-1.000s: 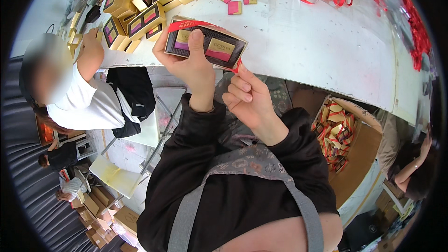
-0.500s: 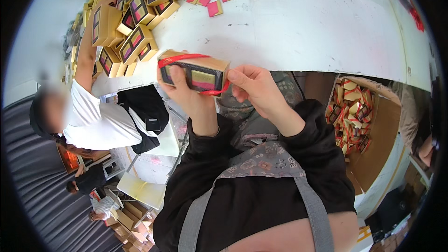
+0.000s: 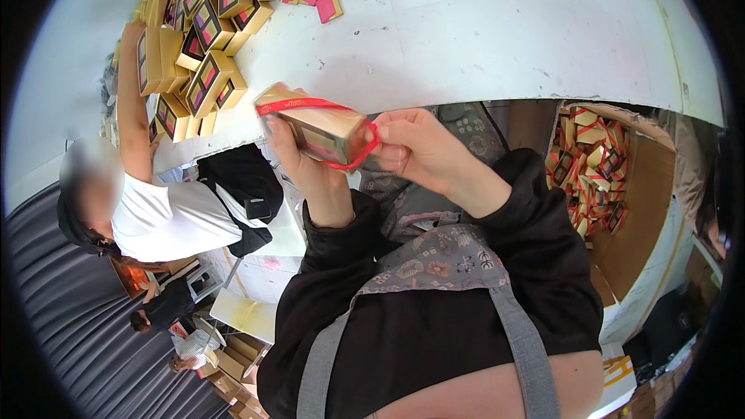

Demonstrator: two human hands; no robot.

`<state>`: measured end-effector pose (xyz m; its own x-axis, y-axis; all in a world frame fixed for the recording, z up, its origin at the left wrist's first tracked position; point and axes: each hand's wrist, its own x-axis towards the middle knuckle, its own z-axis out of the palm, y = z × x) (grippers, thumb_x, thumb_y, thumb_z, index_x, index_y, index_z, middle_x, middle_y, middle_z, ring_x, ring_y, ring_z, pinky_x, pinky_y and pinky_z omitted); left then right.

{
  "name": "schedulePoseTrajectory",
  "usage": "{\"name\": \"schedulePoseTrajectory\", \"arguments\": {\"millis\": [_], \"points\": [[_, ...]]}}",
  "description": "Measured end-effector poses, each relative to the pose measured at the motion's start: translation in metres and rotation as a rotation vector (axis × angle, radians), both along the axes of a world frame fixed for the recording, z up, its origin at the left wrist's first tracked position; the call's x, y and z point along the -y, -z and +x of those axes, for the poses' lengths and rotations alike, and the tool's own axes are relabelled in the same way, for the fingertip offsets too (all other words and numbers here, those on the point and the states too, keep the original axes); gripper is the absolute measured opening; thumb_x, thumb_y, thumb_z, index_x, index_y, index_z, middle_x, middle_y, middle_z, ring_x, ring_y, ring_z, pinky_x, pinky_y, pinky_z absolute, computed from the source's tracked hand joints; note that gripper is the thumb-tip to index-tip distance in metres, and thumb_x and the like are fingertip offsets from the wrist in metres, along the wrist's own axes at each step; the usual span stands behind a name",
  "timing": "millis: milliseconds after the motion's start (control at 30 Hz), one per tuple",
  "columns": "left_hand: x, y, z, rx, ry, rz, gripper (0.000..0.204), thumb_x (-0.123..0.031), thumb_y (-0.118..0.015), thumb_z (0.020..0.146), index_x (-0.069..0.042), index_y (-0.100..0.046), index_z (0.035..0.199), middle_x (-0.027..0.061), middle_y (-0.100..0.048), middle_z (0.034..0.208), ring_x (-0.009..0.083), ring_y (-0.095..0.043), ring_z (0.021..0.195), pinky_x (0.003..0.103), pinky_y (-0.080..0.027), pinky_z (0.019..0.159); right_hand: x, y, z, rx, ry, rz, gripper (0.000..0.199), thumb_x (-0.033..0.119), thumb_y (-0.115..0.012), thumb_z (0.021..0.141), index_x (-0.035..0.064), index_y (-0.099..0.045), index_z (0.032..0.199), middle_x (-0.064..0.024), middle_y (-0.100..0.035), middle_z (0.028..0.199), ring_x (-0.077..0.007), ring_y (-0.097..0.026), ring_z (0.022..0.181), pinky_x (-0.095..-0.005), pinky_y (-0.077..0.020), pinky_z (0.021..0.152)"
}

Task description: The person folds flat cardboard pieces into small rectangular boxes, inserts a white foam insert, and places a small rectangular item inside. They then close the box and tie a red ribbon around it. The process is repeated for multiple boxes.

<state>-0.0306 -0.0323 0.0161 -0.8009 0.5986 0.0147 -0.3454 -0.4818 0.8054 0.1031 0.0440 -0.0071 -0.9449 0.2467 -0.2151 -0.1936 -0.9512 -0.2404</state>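
Observation:
A small gold box with a dark-framed window is held in front of me, near the table's edge. My left hand grips it from below and the left side, the thumb along its near face. A red ribbon runs diagonally across the box's top and around its corners. At the box's right end, my right hand pinches the ribbon between thumb and fingers. Part of the window is turned downward and hard to see.
Stacked gold boxes cover the table's left side, beside small pink-and-gold squares on the white table. A co-worker in a white shirt reaches toward the stack. At right, a large cardboard carton holds many ribboned boxes.
The box has tilted, so its gold top now shows more and its window faces lower. The ribbon now slants across the top. My right hand stays at the right end.

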Motion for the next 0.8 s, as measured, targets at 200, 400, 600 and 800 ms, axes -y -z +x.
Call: {"name": "schedulePoseTrajectory", "arguments": {"millis": [200,400,600,800], "points": [[0.005,0.008,-0.021,0.892,0.437,0.566,0.048,-0.032,-0.053,0.095,-0.008,-0.04,0.134,0.0106,-0.049,0.129,0.0226,-0.052,0.113,0.032,-0.049,0.093,-0.009,-0.019,-0.003,0.599,0.243,0.879,0.022,0.023,-0.055,0.092,0.0021,-0.062,0.087,0.0011,-0.058,0.063,-0.0028,-0.044,0.05,-0.0188,-0.0346,0.045],[-0.003,0.002,-0.003,-0.071,-0.087,-0.029,0.045,-0.033,-0.054,0.094,-0.004,-0.041,0.127,0.0102,-0.053,0.116,0.0215,-0.055,0.106,0.037,-0.051,0.087,0.002,-0.038,0.009,0.359,-0.061,0.57,0.029,0.03,-0.066,0.087,0.0016,-0.063,0.082,-0.0017,-0.061,0.064,-0.0045,-0.05,0.05,-0.0187,-0.0384,0.045],[0.0,0.003,-0.009,-0.377,-0.167,-0.016,0.055,-0.025,-0.067,0.086,-0.006,-0.035,0.127,0.0148,-0.05,0.122,0.0264,-0.057,0.103,0.04,-0.052,0.086,-0.001,-0.02,0.004,0.329,-0.083,0.364,0.022,0.022,-0.069,0.084,0.0008,-0.063,0.083,-0.0016,-0.06,0.067,-0.0039,-0.049,0.05,-0.0182,-0.0368,0.044],[-0.008,0.001,0.0,-0.221,-0.14,-0.081,0.043,-0.034,-0.053,0.094,-0.005,-0.043,0.124,0.0119,-0.056,0.119,0.0239,-0.059,0.103,0.04,-0.053,0.084,0.015,-0.001,0.004,-0.041,0.003,-0.127,0.01,0.012,-0.063,0.087,0.0018,-0.062,0.086,0.0043,-0.052,0.064,-0.0016,-0.036,0.047,-0.02,-0.0264,0.043]]}}
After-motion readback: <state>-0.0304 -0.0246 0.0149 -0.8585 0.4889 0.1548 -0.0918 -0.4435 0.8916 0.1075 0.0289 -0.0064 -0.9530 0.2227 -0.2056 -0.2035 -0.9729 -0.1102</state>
